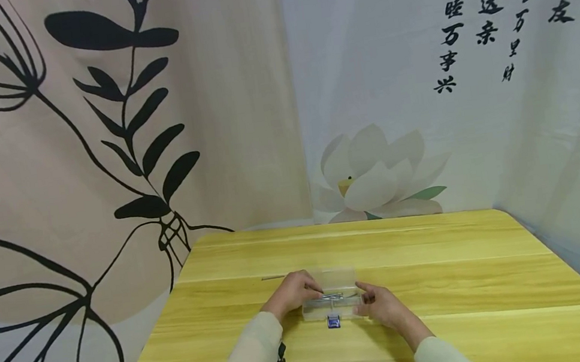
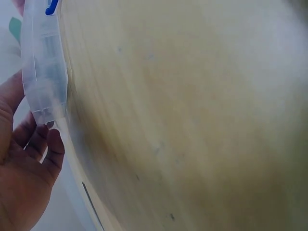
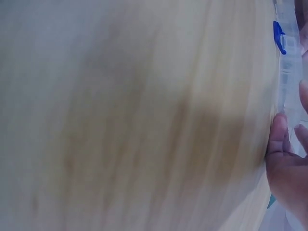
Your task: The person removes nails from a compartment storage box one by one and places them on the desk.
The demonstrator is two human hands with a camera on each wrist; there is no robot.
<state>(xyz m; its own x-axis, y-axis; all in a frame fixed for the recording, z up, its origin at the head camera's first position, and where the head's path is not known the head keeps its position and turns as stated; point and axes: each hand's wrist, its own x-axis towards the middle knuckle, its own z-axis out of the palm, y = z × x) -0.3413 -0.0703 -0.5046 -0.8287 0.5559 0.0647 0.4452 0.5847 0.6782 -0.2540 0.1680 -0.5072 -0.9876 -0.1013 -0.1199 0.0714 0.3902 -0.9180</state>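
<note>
Latch [image 1: 333, 322]: blue, no brand legible.
Right hand [image 1: 384, 307]: grasps the box's right end; steady pressure should prevent sliding.
Box [image 1: 316, 315]: clear, mid-table, between the hands.
Pins [image 1: 332, 296]: in the box's rear; best kept flat, lengthwise.
Left hand [image 1: 294, 292]: at the pins; cannot tell whether pinching any.
Loose pin [image 1: 273, 277]: beyond, leftward.
Wall writing [image 1: 450, 34]: "和睦万事兴" readable.

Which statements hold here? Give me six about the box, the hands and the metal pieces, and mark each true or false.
1. The clear box has a blue latch. True.
2. The latch is on the side farthest from the person. False: it is on the near side.
3. The right grip is at the box's right end. True.
4. The box is closed. False: its lid is open.
5. Thin metal pieces show at the box. True.
6. No metal lies elsewhere. False: a loose metal piece lies beside the left grip.
</note>
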